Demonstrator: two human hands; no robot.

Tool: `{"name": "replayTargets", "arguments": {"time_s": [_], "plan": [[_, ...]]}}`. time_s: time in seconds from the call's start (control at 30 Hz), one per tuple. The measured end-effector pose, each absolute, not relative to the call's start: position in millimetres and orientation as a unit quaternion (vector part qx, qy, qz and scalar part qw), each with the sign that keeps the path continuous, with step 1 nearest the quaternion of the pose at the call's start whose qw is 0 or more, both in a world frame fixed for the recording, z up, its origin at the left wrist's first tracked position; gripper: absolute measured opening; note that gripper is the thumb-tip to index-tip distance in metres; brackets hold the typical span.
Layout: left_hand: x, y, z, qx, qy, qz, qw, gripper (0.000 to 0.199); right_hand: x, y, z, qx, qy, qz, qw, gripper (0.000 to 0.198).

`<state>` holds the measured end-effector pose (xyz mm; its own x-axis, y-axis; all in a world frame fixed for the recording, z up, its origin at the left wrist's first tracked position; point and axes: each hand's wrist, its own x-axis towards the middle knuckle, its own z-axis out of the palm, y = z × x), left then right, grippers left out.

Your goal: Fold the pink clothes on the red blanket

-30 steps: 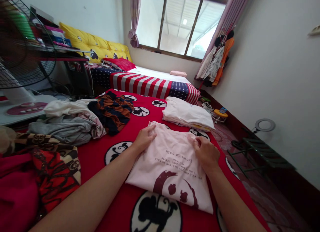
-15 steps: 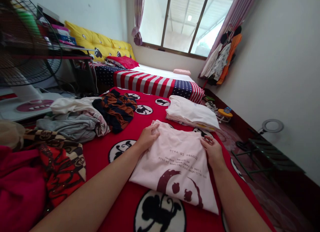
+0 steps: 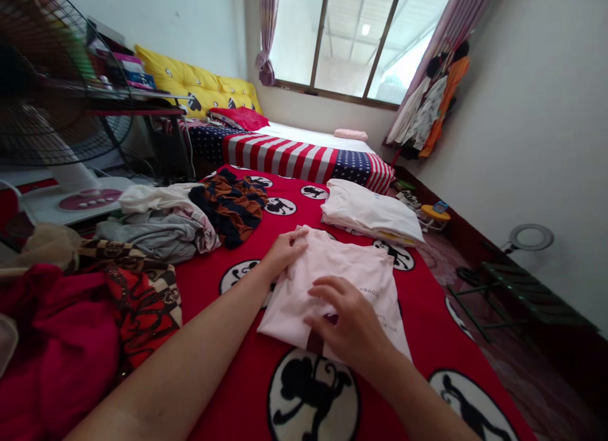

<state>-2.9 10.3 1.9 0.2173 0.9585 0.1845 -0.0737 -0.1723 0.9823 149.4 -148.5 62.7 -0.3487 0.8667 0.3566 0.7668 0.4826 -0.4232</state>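
A folded pale pink T-shirt with dark print lies flat on the red bedding in front of me. My left hand is at its upper left corner, fingers closed over the edge of the cloth. Over the middle of the shirt is my right hand, open, thumb and fingers apart and slightly bent. It covers much of the print, and I cannot tell whether its fingertips touch the fabric.
Beyond the shirt sits a stack of folded white clothes. Loose garments pile up on the left, among them a brown and navy striped one and a magenta one. An electric fan stands behind them. A green folding stool is at right.
My right hand has let go of the shirt's right edge and moved left and nearer, over the print. My left hand remains at the upper left corner. The view has shifted slightly.
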Motion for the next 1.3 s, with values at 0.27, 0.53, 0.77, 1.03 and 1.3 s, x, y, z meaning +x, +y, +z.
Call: {"name": "replayTargets", "arguments": {"time_s": [0.27, 0.53, 0.77, 1.03, 1.3], "plan": [[-17.0, 14.5, 9.2, 0.648, 0.398, 0.477, 0.441, 0.039, 93.5, -168.1, 32.0, -0.45, -0.873, -0.05, 0.184, 0.008], [-15.2, 17.2, 13.0, 0.671, 0.469, 0.499, 0.285, 0.013, 97.8, -170.2, 22.9, -0.436, -0.871, 0.022, 0.227, 0.018], [-13.8, 14.2, 14.0, 0.699, 0.448, 0.503, 0.24, 0.024, 102.7, -178.2, 43.5, -0.449, -0.848, 0.116, 0.257, 0.012], [-3.9, -2.0, 32.7, 0.766, 0.462, 0.442, 0.074, 0.034, 217.3, -122.0, 38.3, -0.681, -0.708, 0.001, 0.185, 0.051], [19.7, -18.3, 18.0, 0.885, 0.371, 0.209, 0.189, 0.06, 240.6, -116.9, 18.4, -0.713, -0.686, 0.006, 0.145, 0.055]]}}
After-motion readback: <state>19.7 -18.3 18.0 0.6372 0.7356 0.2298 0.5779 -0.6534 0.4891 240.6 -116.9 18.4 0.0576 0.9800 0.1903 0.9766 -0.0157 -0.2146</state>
